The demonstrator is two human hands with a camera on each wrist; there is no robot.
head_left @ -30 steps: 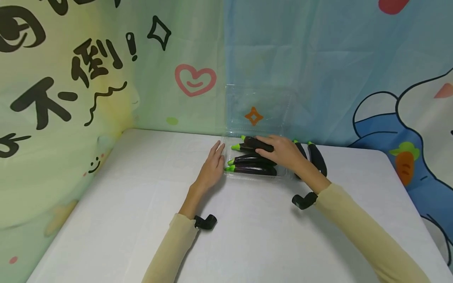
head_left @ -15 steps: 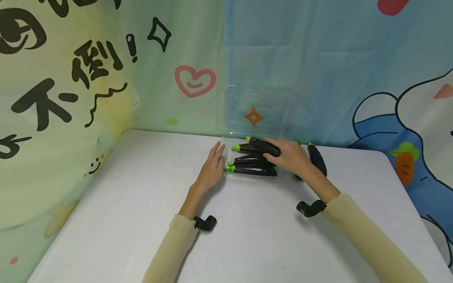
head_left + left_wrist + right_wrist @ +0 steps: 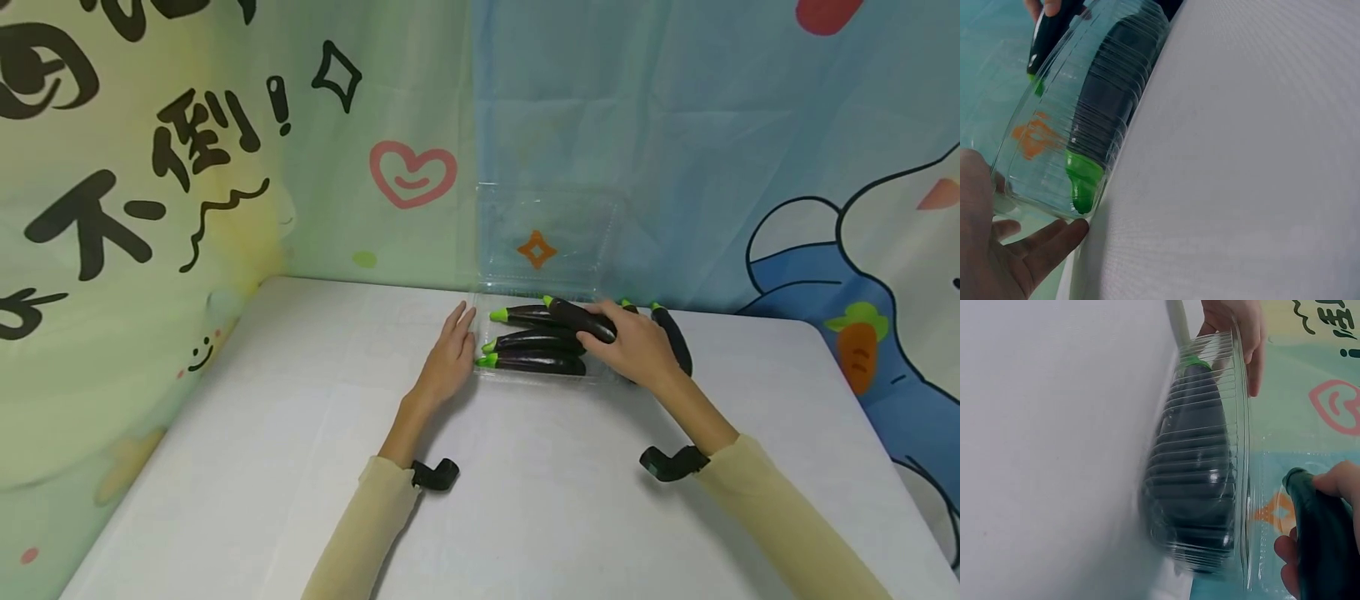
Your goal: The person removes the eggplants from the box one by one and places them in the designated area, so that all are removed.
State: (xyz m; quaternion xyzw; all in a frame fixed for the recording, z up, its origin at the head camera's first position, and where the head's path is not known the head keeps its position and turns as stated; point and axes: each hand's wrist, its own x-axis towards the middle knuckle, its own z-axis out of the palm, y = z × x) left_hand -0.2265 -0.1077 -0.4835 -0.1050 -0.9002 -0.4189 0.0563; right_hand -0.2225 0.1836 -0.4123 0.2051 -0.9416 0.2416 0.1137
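My right hand [image 3: 637, 343] holds a dark purple eggplant [image 3: 581, 319] with a green stem, thumb and fingers round its body, above the right part of a clear plastic clamshell box [image 3: 480, 333]. Inside the box lie three more eggplants, among them a front one [image 3: 534, 362] and a back one [image 3: 523, 316], stems to the left. My left hand [image 3: 447, 358] stands at the box's left side with straight fingers; in the left wrist view its fingertips [image 3: 1075, 232] are right at the box's lower corner. The right wrist view shows the held eggplant [image 3: 1325, 544] close up.
The box's clear lid [image 3: 551, 208] stands raised against the cloth backdrop [image 3: 697, 167]. To the right of the box, an eggplant [image 3: 672, 333] lies on the white table [image 3: 525, 492], with another eggplant [image 3: 629, 307] mostly hidden behind my right hand.
My right hand has moved right and slightly toward me with the eggplant, which has drawn away from the back left of the box and tilted more. The left hand stays put.
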